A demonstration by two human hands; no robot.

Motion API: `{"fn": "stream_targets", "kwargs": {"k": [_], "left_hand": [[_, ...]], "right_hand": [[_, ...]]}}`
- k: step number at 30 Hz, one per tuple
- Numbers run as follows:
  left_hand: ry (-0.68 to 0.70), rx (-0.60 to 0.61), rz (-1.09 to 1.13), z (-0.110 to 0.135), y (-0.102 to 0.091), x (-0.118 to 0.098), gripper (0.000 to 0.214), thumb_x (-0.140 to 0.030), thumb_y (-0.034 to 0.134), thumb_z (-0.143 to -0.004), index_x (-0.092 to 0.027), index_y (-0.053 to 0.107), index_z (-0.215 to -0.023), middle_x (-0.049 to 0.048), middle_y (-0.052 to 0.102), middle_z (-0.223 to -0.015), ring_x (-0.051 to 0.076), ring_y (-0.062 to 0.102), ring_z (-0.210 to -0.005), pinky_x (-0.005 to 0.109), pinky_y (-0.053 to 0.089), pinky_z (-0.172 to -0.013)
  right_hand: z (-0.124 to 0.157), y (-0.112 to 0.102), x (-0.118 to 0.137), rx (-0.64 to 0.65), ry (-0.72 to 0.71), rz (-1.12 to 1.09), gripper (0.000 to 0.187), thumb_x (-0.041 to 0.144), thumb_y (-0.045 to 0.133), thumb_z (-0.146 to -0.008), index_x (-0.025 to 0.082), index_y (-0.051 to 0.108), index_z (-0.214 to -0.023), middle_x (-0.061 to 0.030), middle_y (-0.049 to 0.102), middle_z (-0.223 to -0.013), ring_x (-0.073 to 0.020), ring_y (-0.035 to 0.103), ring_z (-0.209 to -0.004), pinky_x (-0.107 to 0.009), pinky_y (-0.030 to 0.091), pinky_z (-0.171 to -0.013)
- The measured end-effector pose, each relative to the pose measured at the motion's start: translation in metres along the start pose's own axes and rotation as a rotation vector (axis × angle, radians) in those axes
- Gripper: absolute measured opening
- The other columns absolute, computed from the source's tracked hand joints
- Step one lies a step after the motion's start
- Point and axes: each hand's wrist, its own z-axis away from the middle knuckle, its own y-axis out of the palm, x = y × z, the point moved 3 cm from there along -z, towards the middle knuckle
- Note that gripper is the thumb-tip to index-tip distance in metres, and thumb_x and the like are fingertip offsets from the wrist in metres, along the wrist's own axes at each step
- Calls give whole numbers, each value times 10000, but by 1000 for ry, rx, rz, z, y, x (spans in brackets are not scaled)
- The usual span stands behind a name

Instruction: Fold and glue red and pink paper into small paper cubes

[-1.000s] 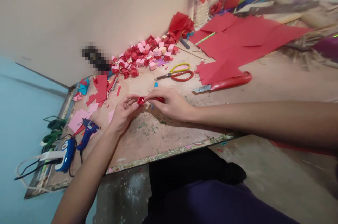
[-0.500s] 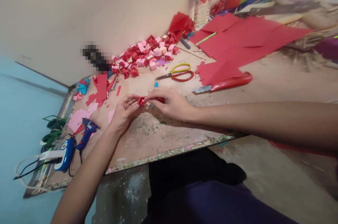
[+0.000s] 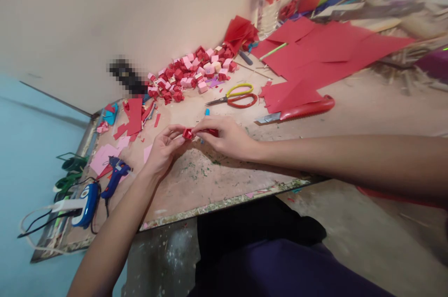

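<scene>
Blue glue gun (image 3: 115, 173) nearest, well left of scissors (image 3: 235, 95). Left hand (image 3: 163, 148) and right hand (image 3: 229, 138) meet just nearer than scissors: fingers curled, fingertips of both pinched on small red folded paper (image 3: 188, 134), low over worktop (image 3: 196, 185). Red cutter (image 3: 301, 108) just right of scissors. Pile of folded pieces (image 3: 191, 73) beyond-left of scissors. Red sheets (image 3: 315, 50) beyond-right. Blurred bottle (image 3: 270, 3) farthest beyond scissors.
</scene>
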Motion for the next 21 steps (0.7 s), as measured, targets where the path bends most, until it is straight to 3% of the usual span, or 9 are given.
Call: {"fn": "stream_targets", "kwargs": {"k": [21], "left_hand": [[1,11,18,-1,-3,4,406,-307,960,-725,-209,729,-1045,46,809,-1080,190,763,-968,309,602,-893]], "right_hand": [[0,1,-1,-4,-18,12,189,123,641,-979,186,812,-1030,-60,818,-1006,-195,705,-911,-344,515,-876]]}}
